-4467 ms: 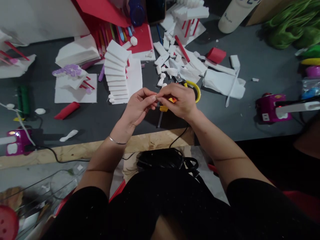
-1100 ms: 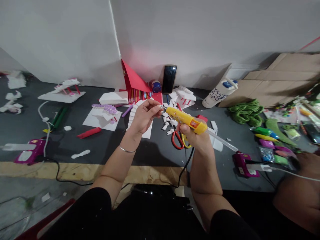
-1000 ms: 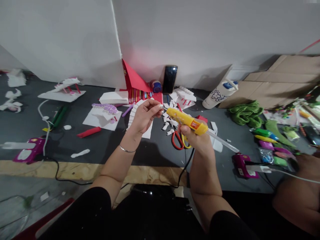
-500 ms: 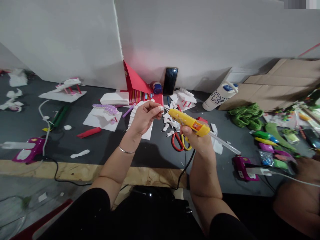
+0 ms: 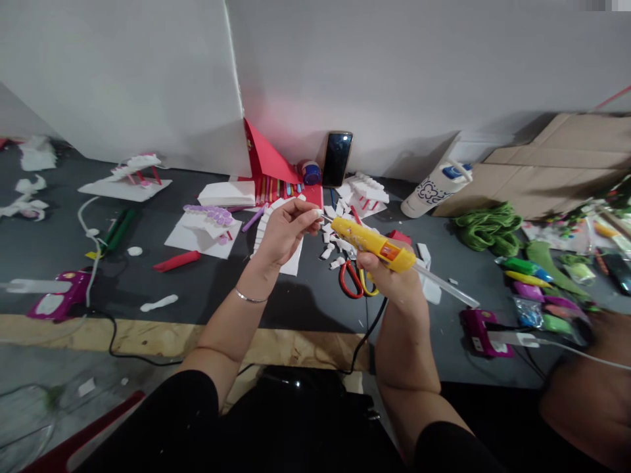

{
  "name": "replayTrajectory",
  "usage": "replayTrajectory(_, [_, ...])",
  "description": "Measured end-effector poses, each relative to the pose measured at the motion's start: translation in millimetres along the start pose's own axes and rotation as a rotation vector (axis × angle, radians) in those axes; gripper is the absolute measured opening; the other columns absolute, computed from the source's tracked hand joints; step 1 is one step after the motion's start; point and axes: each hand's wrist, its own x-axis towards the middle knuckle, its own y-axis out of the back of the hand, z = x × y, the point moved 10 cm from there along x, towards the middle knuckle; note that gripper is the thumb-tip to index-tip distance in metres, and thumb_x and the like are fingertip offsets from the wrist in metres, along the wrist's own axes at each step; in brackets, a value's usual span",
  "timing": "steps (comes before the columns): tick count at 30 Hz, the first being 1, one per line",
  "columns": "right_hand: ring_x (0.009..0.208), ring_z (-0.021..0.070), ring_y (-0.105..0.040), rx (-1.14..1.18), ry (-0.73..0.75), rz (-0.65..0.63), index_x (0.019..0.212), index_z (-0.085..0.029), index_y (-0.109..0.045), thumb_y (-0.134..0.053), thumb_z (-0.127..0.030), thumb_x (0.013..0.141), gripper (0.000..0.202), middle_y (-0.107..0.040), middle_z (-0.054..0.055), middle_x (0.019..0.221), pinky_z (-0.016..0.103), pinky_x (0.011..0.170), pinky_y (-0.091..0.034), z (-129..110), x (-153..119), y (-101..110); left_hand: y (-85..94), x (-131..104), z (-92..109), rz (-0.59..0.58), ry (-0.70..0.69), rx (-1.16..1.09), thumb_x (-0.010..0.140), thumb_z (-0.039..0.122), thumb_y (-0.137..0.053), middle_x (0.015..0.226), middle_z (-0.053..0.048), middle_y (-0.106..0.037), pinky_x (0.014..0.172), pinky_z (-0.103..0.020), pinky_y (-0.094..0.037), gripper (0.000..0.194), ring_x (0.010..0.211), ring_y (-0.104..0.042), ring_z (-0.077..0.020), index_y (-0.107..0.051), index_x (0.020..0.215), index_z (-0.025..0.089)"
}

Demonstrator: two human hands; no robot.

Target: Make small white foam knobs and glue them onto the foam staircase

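My right hand (image 5: 389,272) is closed around a yellow hot glue gun (image 5: 372,243), with a clear glue stick (image 5: 446,284) poking out of its back end. The gun's metal nozzle points left, right up against the fingertips of my left hand (image 5: 290,226). Those fingers pinch a small white foam piece (image 5: 318,213), mostly hidden by them. Beneath the hands lie scattered white foam scraps (image 5: 329,251) and scissors (image 5: 351,279) with red and yellow handles. A white stepped strip (image 5: 292,261) is partly covered by my left hand.
Small white models with red posts (image 5: 367,190) stand at the back. A phone (image 5: 337,157) leans on the wall, near a white tumbler (image 5: 434,190). Green yarn (image 5: 488,228) and clay packs (image 5: 527,276) are right. Purple power blocks (image 5: 486,334) sit near the front; another person's arm (image 5: 591,387) is at right.
The glue gun's nozzle has shifted slightly left, closer to the piece in my left fingers. My left hand has stayed almost still, and the view has shifted a little.
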Motion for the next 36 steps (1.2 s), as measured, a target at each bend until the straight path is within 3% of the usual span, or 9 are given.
replayTrajectory(8, [0.049, 0.0135, -0.042, 0.014, -0.041, 0.029, 0.063, -0.027, -0.055, -0.062, -0.085, 0.082, 0.061, -0.050, -0.002, 0.055, 0.033, 0.048, -0.034, 2, 1, 4, -2.9, 0, 4, -0.040, -0.020, 0.026, 0.069, 0.026, -0.094, 0.067, 0.001, -0.072, 0.054, -0.019, -0.053, 0.024, 0.056, -0.064, -0.0078, -0.072, 0.073, 0.018])
replayTrajectory(19, [0.053, 0.0137, -0.045, 0.053, 0.013, 0.048, 0.063, -0.025, -0.057, -0.063, -0.082, 0.085, 0.062, -0.052, -0.001, 0.059, 0.034, 0.050, -0.035, 0, -1, 9, 5.9, 5, -5, 0.018, 0.035, 0.067, 0.079, 0.014, -0.085, 0.067, 0.001, -0.069, 0.055, -0.017, -0.051, 0.018, 0.056, -0.064, -0.0058, -0.067, 0.074, 0.016])
replayTrajectory(23, [0.058, 0.0137, -0.050, 0.025, 0.024, 0.080, 0.073, -0.024, -0.060, -0.066, -0.078, 0.084, 0.055, -0.058, -0.002, 0.067, 0.034, 0.057, -0.040, 2, 1, 13, 26.5, 12, 7, 0.096, -0.005, 0.126, 0.086, 0.011, -0.076, 0.067, 0.005, -0.067, 0.057, -0.014, -0.050, 0.014, 0.058, -0.063, -0.0034, -0.066, 0.078, 0.017])
replayTrajectory(26, [0.062, 0.0140, -0.050, -0.100, -0.029, 0.034, 0.079, -0.025, -0.055, -0.072, -0.067, 0.084, 0.046, -0.056, -0.003, 0.071, 0.033, 0.060, -0.040, 18, 7, 6, 51.7, 16, 22, 0.182, -0.066, 0.154, 0.088, 0.011, -0.072, 0.068, 0.005, -0.067, 0.058, -0.014, -0.051, 0.012, 0.059, -0.064, -0.0028, -0.065, 0.081, 0.018])
replayTrajectory(30, [0.069, 0.0172, -0.052, -0.304, 0.040, -0.041, 0.080, -0.026, -0.046, -0.073, -0.063, 0.082, 0.045, -0.054, -0.001, 0.077, 0.033, 0.063, -0.040, 45, 10, -16, 85.5, 15, 32, 0.252, -0.072, 0.271, 0.088, 0.014, -0.073, 0.068, 0.004, -0.066, 0.060, -0.015, -0.052, 0.013, 0.059, -0.064, -0.0035, -0.064, 0.081, 0.019])
replayTrajectory(36, [0.084, 0.0259, -0.061, -0.520, -0.016, -0.131, 0.098, -0.023, -0.053, -0.070, -0.049, 0.086, 0.033, -0.063, 0.011, 0.101, 0.038, 0.072, -0.049, 103, -16, -57, 120.6, -3, 32, 0.256, -0.034, 0.486, 0.081, 0.016, -0.075, 0.067, 0.003, -0.066, 0.058, -0.018, -0.052, 0.012, 0.059, -0.062, -0.0058, -0.063, 0.079, 0.019])
